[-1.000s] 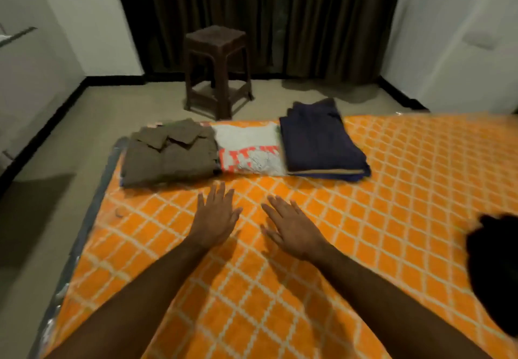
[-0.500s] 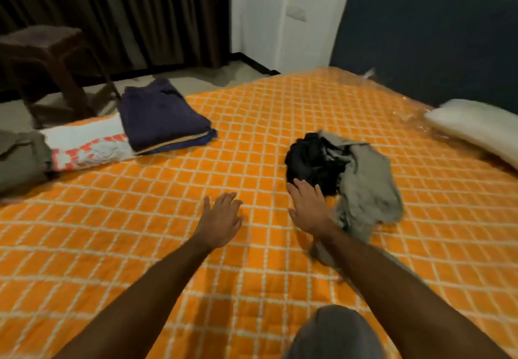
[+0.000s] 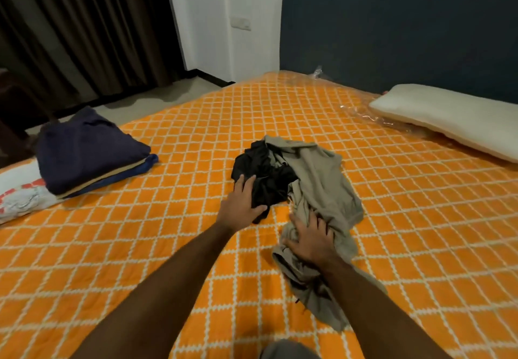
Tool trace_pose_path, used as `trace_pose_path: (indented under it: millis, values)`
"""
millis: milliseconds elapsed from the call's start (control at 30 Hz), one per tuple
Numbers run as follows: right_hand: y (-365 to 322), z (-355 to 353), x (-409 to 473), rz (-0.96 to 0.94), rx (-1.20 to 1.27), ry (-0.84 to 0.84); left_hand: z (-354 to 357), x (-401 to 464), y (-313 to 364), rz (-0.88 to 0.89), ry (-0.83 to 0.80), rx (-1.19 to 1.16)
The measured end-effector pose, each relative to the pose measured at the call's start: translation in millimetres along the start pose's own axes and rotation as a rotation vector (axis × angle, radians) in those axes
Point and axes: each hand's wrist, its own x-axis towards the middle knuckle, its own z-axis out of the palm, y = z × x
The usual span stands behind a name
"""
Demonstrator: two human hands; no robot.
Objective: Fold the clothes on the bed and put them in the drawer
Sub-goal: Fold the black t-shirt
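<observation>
The left hand (image 3: 240, 206) is lying on the black cloth (image 3: 263, 173), with its fingers spread and the thumb under the edge. The right hand (image 3: 307, 239) is pressing on the grey cloth (image 3: 322, 185), fingers spread wide. Both crumpled cloths are lying together on the orange bed (image 3: 140, 246), just past the fingertips. The folded blue clothes (image 3: 89, 148) are sitting far to the left of the fingers

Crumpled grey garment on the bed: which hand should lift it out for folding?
Probably the right hand: it already rests on the crumpled grey garment, while the left hand touches the black garment beside it.
</observation>
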Motion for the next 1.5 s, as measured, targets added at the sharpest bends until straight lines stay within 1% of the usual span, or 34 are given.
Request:
trace_pose_path:
  millis: [100,167,267,333,400,467,533,633,700,733,767,800,867,933,1000,1033,1067,1167,1300,1367,1433,1467,1500]
  values:
    - [2,16,6,0.021,0.02,-0.01,14,35,18,-0.138,-0.057,-0.191]
    - [3,21,8,0.016,0.006,-0.021,17,47,15,-0.204,-0.042,-0.261]
    - [5,23,8,0.017,-0.009,-0.007,5,49,2,-0.172,0.101,-0.303]
    - [3,22,7,0.023,-0.04,-0.008,-19,41,-8,-0.18,0.194,-0.333]
    - [-3,19,6,0.019,-0.076,-0.015,-58,23,-22,-0.198,0.293,-0.392]
    - [-7,13,2,0.029,-0.123,-0.032,-104,-5,-35,-0.19,0.349,-0.473]
    - [-13,10,5,0.063,-0.191,-0.045,-146,-33,-52,-0.141,0.321,-0.545]
    - [-44,-3,-5,0.096,-0.281,-0.015,-201,-92,-81,-0.149,0.224,-0.621]
    - [-68,-9,-12,0.002,-0.264,-0.016,-220,-128,-99,-0.141,0.176,-0.57]
    - [-85,-11,-16,-0.084,-0.186,-0.022,-227,-144,-108,-0.118,0.192,-0.492]
    - [-106,-12,-22,-0.185,-0.053,-0.03,-234,-161,-116,-0.087,0.222,-0.415]
    - [-129,-14,-29,-0.275,0.131,-0.065,-237,-177,-120,-0.055,0.244,-0.353]
    - [-179,-24,-50,-0.428,0.543,-0.175,-241,-198,-124,0.02,0.257,-0.303]
    - [-231,-38,-78,-0.511,0.888,-0.282,-249,-219,-124,0.073,0.266,-0.306]
    - [-279,-59,-101,-0.574,1.085,-0.364,-263,-239,-121,0.12,0.279,-0.323]
    - [-298,-66,-109,-0.595,1.14,-0.394,-271,-248,-120,0.137,0.3,-0.352]
    - [-318,-74,-117,-0.625,1.141,-0.408,-282,-260,-121,0.133,0.338,-0.407]
    - [-351,-82,-121,-0.711,0.939,-0.349,-314,-286,-125,0.088,0.493,-0.575]
    - [-362,-92,-112,-0.718,0.756,-0.095,-361,-314,-127,0.065,0.712,-0.743]
    - [-359,-109,-108,-0.727,0.74,-0.027,-381,-325,-133,0.033,0.803,-0.83]
    - [-360,-135,-111,-0.799,0.752,0.027,-400,-339,-147,-0.043,0.868,-0.814]
    - [-361,-153,-116,-0.842,0.77,0.043,-407,-342,-156,-0.09,0.879,-0.749]
    - [-364,-172,-119,-0.87,0.782,0.045,-411,-345,-166,-0.157,0.869,-0.624]
